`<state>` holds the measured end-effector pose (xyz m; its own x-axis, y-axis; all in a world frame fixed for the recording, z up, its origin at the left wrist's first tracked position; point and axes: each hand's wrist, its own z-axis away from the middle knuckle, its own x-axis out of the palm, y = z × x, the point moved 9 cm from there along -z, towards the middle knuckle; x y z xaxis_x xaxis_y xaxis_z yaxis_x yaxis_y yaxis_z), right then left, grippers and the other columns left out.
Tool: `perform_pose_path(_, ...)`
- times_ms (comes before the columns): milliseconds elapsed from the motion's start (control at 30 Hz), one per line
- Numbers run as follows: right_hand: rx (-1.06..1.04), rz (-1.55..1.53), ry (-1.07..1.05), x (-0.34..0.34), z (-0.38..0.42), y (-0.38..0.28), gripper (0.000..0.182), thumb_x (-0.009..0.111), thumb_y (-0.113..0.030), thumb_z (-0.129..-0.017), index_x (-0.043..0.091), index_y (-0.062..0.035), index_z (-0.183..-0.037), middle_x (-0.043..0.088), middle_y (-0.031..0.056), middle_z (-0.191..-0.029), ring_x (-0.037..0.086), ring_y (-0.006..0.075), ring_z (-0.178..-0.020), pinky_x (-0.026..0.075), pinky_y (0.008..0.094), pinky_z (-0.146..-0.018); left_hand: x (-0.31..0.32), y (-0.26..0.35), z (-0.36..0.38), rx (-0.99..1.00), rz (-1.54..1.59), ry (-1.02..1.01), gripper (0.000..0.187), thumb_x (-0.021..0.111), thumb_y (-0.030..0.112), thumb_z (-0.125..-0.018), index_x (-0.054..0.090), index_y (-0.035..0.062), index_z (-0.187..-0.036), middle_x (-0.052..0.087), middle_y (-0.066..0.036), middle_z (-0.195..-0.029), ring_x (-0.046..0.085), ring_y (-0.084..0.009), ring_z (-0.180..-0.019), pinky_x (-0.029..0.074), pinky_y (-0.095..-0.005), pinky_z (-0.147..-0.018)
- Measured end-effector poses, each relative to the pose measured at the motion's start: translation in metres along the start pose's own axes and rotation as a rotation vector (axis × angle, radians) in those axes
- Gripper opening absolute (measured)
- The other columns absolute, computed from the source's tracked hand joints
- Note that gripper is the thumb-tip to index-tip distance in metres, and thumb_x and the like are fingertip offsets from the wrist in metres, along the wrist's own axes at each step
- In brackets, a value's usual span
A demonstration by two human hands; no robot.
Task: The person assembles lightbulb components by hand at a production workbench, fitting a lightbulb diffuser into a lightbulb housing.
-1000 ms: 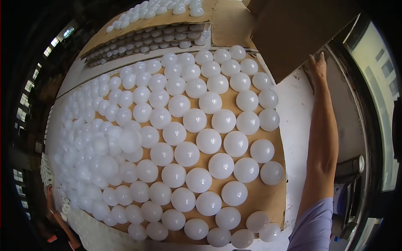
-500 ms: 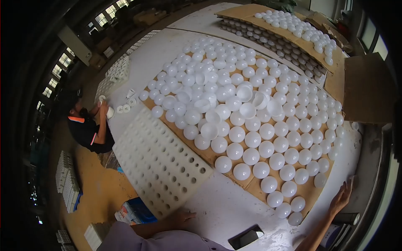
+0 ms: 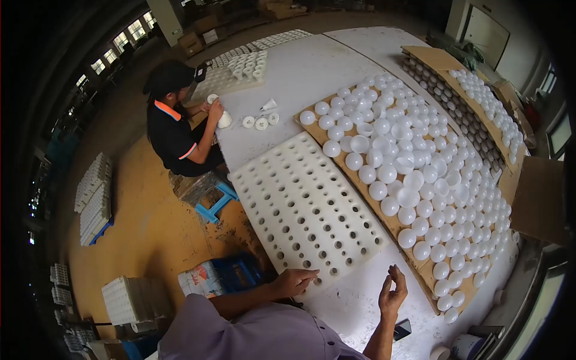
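My left hand (image 3: 293, 282) is at the near edge of a white foam board (image 3: 282, 198) with rows of round holes. Its fingers stretch out to the right, with nothing seen in them. To the right of the board, my right hand (image 3: 393, 293) is raised over the white table, its fingers apart and slightly bent, holding nothing. A dark phone (image 3: 402, 329) lies beside the right wrist. White dome-shaped bulb covers (image 3: 408, 198) crowd a cardboard sheet (image 3: 401, 233) beyond the hands, some of them piled up in the middle.
Across the table's left side, a seated co-worker (image 3: 180, 126) handles a white bulb part (image 3: 224, 120). Small white round pieces (image 3: 261, 123) lie nearby. More covers sit on stacked cardboard (image 3: 432, 59) at the far right. A blue stool (image 3: 217, 203) and a blue crate (image 3: 243, 271) stand on the floor.
The view has swung left, showing more of the co-worker and the floor. My right hand has come inward from the table's right side; my left hand now shows more fully, at the board's near edge.
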<state>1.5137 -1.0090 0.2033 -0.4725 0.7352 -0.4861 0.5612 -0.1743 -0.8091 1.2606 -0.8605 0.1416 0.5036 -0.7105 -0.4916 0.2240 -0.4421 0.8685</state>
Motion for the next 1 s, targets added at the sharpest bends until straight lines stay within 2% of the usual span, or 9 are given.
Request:
perform_pose_path(233,0.236,-0.025,-0.311,0.182,0.004,-0.023,0.032,0.054,-0.010,-0.091,0.057,0.0063,-0.118,0.064,0.0132,-0.083,0.061,0.0175,-0.074,0.050,0.0299,-0.070,-0.121,-0.099,0.032,-0.158,0.110,0.127,0.035,0.060,0.007,-0.084,0.061,0.0089,-0.119,0.069,-0.009,-0.088,0.065,-0.0204,-0.074,0.052,-0.0314,-0.069)
perform_pose_path(300,0.111,0.014,-0.288,0.221,-0.003,-0.030,0.031,0.052,-0.001,-0.088,0.057,0.0055,-0.118,0.064,0.0148,-0.084,0.061,0.0196,-0.069,0.050,0.0317,-0.066,-0.160,-0.127,0.040,-0.216,0.127,0.134,0.036,0.061,0.009,-0.082,0.061,0.0089,-0.118,0.068,-0.008,-0.092,0.065,-0.0205,-0.073,0.052,-0.0315,-0.070)
perform_pose_path(367,-0.138,0.077,-0.365,0.264,-0.011,-0.064,0.040,0.060,-0.011,-0.087,0.053,0.0057,-0.123,0.063,0.0178,-0.098,0.061,0.0250,-0.088,0.049,0.0360,-0.081,-0.196,-0.138,0.048,-0.053,-0.126,0.280,0.036,0.063,0.007,-0.081,0.059,0.0053,-0.117,0.066,-0.009,-0.106,0.065,-0.0216,-0.087,0.052,-0.0322,-0.078)
perform_pose_path(400,-0.298,0.114,-0.450,0.291,-0.006,-0.076,0.049,0.064,-0.010,-0.082,0.048,0.0050,-0.126,0.056,0.0234,-0.114,0.055,0.0350,-0.105,0.043,0.0434,-0.093,-0.205,-0.149,0.051,-0.008,-0.272,0.306,0.047,0.067,0.011,-0.077,0.053,0.0049,-0.121,0.049,-0.017,-0.132,0.051,-0.0319,-0.117,0.042,-0.0398,-0.098)
perform_pose_path(500,-0.276,0.475,-0.645,0.352,0.008,-0.114,0.069,0.073,-0.022,-0.069,0.047,-0.0005,-0.129,0.039,0.0243,-0.135,0.032,0.0434,-0.128,0.028,0.0543,-0.105,-0.231,-0.191,0.064,-0.422,-0.250,0.397,0.087,0.073,0.021,-0.073,0.024,0.0027,-0.141,0.010,-0.032,-0.147,0.017,-0.0520,-0.134,0.020,-0.0538,-0.109)
perform_pose_path(600,-0.160,0.595,-0.660,0.359,0.014,-0.103,0.071,0.072,-0.027,-0.068,0.048,-0.0089,-0.132,0.035,0.0215,-0.140,0.027,0.0430,-0.132,0.022,0.0581,-0.107,-0.224,-0.227,0.068,-0.725,0.302,0.448,0.097,0.069,0.017,-0.078,0.000,-0.0115,-0.140,0.028,-0.032,-0.142,0.037,-0.0306,-0.131,0.031,-0.0343,-0.106)
perform_pose_path(633,-0.182,0.565,-0.613,0.355,0.016,-0.100,0.070,0.072,-0.026,-0.067,0.049,-0.0096,-0.132,0.035,0.0206,-0.140,0.028,0.0422,-0.132,0.022,0.0579,-0.107,-0.215,-0.233,0.068,-0.730,0.516,0.435,0.083,0.070,0.020,-0.079,0.020,-0.0114,-0.137,0.050,-0.026,-0.127,0.056,-0.0289,-0.112,0.042,-0.0347,-0.097)
perform_pose_path(700,-0.156,0.616,-0.594,0.350,0.013,-0.098,0.072,0.073,-0.022,-0.065,0.047,-0.0095,-0.131,0.034,0.0230,-0.140,0.028,0.0419,-0.132,0.023,0.0571,-0.107,-0.186,-0.260,0.073,-0.757,0.401,0.372,0.060,0.070,0.021,-0.079,0.043,-0.0090,-0.123,0.063,-0.018,-0.108,0.065,-0.0233,-0.092,0.051,-0.0324,-0.083)
perform_pose_path(1000,-0.076,0.703,-0.528,0.273,0.008,-0.042,0.068,0.062,-0.009,-0.067,0.046,-0.0117,-0.133,0.036,0.0173,-0.141,0.030,0.0377,-0.133,0.021,0.0524,-0.110,-0.070,-0.198,0.079,-0.862,0.914,-0.037,0.028,0.061,0.016,-0.088,0.054,-0.0040,-0.106,0.064,-0.009,-0.092,0.065,-0.0169,-0.082,0.057,-0.0286,-0.064)
